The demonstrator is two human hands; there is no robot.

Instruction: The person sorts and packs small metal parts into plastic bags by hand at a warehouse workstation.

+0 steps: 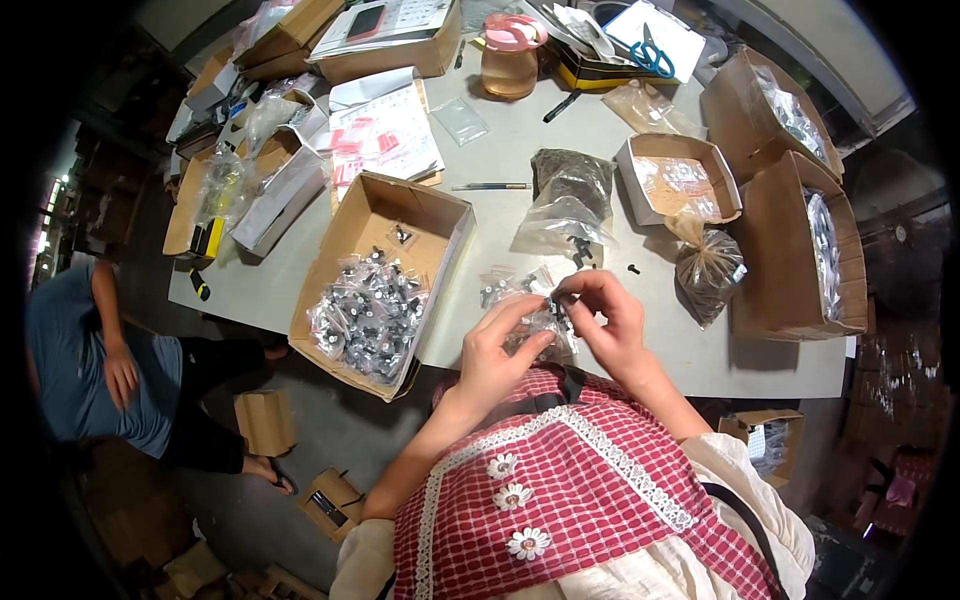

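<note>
Left hand and right hand pinch a clear bag; an open carton of filled packets sits to their left.

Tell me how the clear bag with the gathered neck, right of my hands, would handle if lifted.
The bag would likely sag and shift, since its plastic looks thin and creased. It may feel heavy for its size, as dark contents bulge inside. It probably wouldn't roll far, given its lumpy shape.
</note>
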